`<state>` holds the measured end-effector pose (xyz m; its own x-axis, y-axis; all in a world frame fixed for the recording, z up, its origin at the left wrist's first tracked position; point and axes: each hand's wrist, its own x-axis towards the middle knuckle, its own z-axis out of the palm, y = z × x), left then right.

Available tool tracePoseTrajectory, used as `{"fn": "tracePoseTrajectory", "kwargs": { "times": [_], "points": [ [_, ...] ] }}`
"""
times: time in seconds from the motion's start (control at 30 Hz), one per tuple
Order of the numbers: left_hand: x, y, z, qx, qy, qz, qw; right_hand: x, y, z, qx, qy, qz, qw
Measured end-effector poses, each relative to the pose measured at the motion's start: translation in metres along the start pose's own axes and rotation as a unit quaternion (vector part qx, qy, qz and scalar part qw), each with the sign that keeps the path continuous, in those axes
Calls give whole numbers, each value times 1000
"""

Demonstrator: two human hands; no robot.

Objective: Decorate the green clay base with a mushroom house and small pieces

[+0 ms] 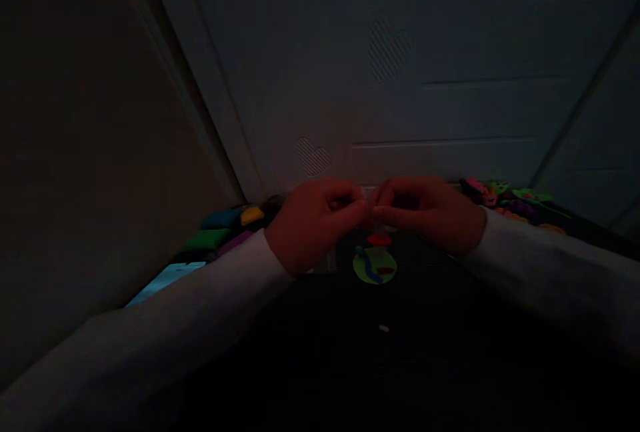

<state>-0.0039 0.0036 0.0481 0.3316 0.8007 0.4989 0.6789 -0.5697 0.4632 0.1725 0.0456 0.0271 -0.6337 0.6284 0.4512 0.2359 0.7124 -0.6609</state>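
My left hand and my right hand meet in the middle of the dim view, thumbs and forefingers pinched close together. What they pinch is too small and dark to make out. Just below the fingertips shows a red piece; whether it touches them I cannot tell. Under that lies a flat, light green disc, which carries a wavy blue strip and a short dark red piece. A tiny whitish piece rests nearer to me on the dark surface.
On the left are soft-looking packs in green, blue and yellow, plus a glowing pale blue screen or sheet. Several colourful shaped pieces are heaped at right. A panelled white door rises behind.
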Motion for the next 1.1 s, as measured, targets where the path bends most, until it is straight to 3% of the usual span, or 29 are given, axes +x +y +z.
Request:
{"fn": "tracePoseTrajectory", "kwargs": {
  "times": [0.27,0.53,0.83,1.1],
  "points": [
    [-2,0,1,40,39,31,998,-4,-15,0,-150,49,-58,986],
    [0,9,0,51,-20,-2,999,-8,-21,1,-253,94,-77,960],
    [0,5,1,23,-4,31,999,-6,-17,-2,-147,84,-28,985],
    [0,1,3,13,-34,24,999,-4,-7,2,-46,55,20,997]
  ]
}}
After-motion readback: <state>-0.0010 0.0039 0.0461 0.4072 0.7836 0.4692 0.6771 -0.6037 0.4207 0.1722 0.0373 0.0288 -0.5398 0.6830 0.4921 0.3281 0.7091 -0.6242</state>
